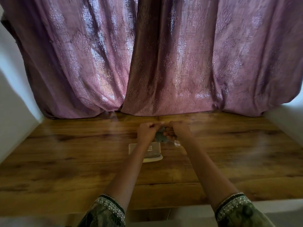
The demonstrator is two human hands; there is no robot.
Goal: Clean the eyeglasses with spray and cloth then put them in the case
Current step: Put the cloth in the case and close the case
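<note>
I am holding both hands close together above the wooden desk [65, 153]. The fingers of my left hand [146, 131] are curling around a grey cloth [159, 136], which is bunching between the two hands. The fingers of my right hand [178, 130] are gripping the eyeglasses [177, 143], with one clear lens showing just below them. The open case [133, 148] is lying on the desk under my left forearm. A purple curtain [164, 63] is hanging behind.

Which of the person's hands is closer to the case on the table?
Left. The left hand, gripping the cloth, hangs just beyond the case, its forearm crossing it; the right hand, holding the eyeglasses, is off to the case's right.
</note>
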